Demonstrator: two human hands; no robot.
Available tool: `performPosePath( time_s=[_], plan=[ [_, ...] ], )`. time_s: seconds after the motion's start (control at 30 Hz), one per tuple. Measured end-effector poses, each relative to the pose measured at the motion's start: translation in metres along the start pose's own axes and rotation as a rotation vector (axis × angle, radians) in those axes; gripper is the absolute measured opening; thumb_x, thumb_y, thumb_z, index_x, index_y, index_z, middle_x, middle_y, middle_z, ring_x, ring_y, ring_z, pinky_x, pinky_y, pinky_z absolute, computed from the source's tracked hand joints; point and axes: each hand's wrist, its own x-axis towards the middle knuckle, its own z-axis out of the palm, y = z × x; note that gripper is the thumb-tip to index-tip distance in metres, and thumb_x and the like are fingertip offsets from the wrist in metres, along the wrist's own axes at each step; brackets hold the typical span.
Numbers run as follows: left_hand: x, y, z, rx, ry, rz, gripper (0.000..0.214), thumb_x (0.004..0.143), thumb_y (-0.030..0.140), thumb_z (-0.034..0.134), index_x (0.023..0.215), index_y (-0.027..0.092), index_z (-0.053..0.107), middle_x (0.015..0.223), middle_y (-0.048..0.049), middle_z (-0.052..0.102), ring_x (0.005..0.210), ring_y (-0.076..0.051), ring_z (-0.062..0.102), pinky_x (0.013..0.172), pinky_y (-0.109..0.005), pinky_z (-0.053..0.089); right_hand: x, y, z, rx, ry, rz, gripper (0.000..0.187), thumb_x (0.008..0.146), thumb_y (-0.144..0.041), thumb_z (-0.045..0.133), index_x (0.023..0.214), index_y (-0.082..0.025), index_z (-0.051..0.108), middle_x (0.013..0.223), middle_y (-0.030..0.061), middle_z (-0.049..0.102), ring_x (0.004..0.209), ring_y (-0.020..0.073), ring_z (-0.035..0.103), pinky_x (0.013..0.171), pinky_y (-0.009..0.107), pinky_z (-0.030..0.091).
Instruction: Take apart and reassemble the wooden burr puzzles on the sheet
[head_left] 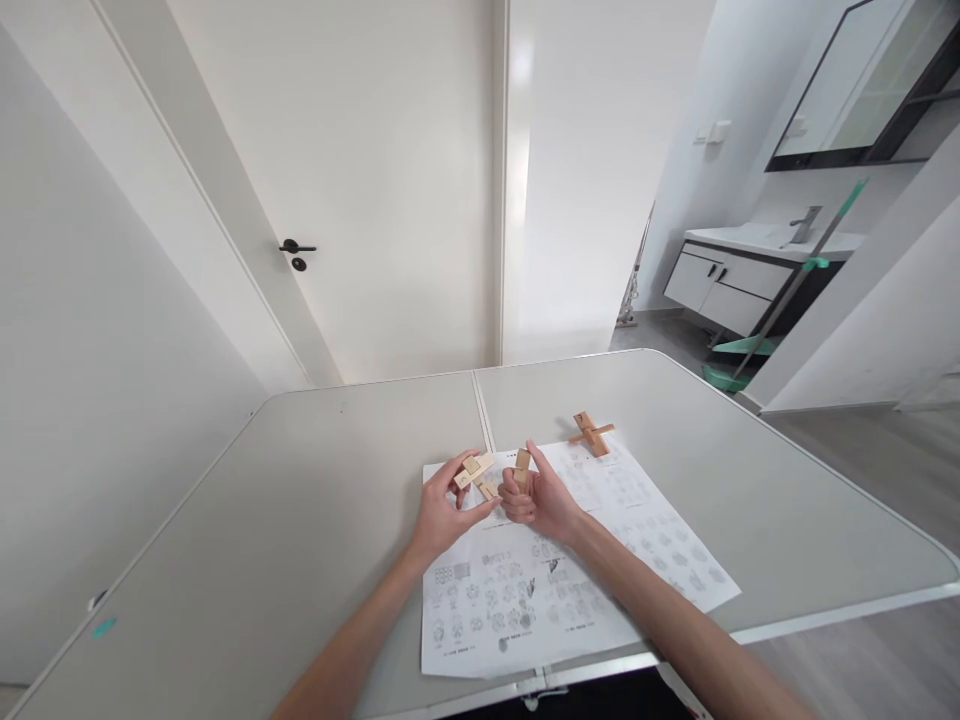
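My left hand is closed around a cluster of joined wooden puzzle pieces, pinched between thumb and fingers just above the paper. Close beside it, my right hand grips a single wooden puzzle piece that stands upright out of the fist. The two hands almost touch. Both hover over a printed instruction sheet with small diagrams, lying on the grey folding table. A separate cross-shaped wooden assembly rests on the far right corner of the sheet, beyond my right hand.
The table has a seam down its middle and its front edge runs just below the sheet. Behind it stand a white door with a black handle and a white wall. At right, a bathroom with a vanity, and a green mop leaning.
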Motion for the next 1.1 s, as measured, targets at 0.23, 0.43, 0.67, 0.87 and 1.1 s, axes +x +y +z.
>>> performPosePath(
  time_s=[0.23,0.43,0.67,0.87,1.1],
  plan=[
    [0.002,-0.005,0.000,0.050,0.034,-0.005,0.059,0.077,0.044,0.081,0.129,0.024,0.062,0.081,0.0021,0.060,0.056,-0.010,0.044,0.060,-0.025,0.046,-0.006,-0.003,0.007,-0.313,0.177,-0.046,0.050,0.093,-0.065,0.061,0.078,-0.018,0.052,0.063,-0.0097,0.021,0.052,0.0079,0.013,0.046,0.022,0.012],
    [0.001,-0.015,-0.001,0.229,0.051,0.055,0.058,0.080,0.041,0.078,0.133,0.028,0.059,0.097,-0.0009,0.065,0.060,-0.011,0.047,0.063,-0.026,0.048,-0.015,-0.013,0.009,-0.251,0.129,0.019,0.032,0.096,-0.052,0.065,0.101,-0.022,0.055,0.063,-0.0096,0.032,0.049,0.0078,0.021,0.045,0.020,0.020],
    [-0.007,-0.021,0.005,0.334,-0.041,0.201,0.055,0.085,0.030,0.072,0.138,0.030,0.055,0.098,-0.0009,0.065,0.066,-0.013,0.052,0.066,-0.026,0.049,-0.007,-0.004,0.005,-0.088,-0.001,0.205,0.055,0.099,-0.058,0.055,0.061,-0.021,0.040,0.051,-0.0101,0.025,0.042,0.0063,0.019,0.038,0.019,0.025],
    [-0.005,-0.019,0.003,0.283,-0.061,0.148,0.060,0.080,0.028,0.077,0.137,0.032,0.056,0.100,0.0005,0.064,0.065,-0.012,0.049,0.066,-0.026,0.048,-0.005,-0.001,0.000,-0.074,-0.004,0.209,0.057,0.096,-0.069,0.052,0.067,-0.019,0.050,0.051,-0.0086,0.036,0.040,0.0061,0.030,0.039,0.018,0.040],
    [-0.003,-0.015,0.000,0.227,-0.077,0.137,0.061,0.079,0.029,0.079,0.135,0.031,0.057,0.097,0.0005,0.064,0.063,-0.012,0.047,0.064,-0.025,0.048,-0.005,0.004,-0.002,-0.321,0.072,0.161,0.074,0.093,-0.082,0.036,0.051,-0.021,0.043,0.039,-0.0063,0.037,0.031,0.0079,0.036,0.032,0.021,0.043]
  ],
)
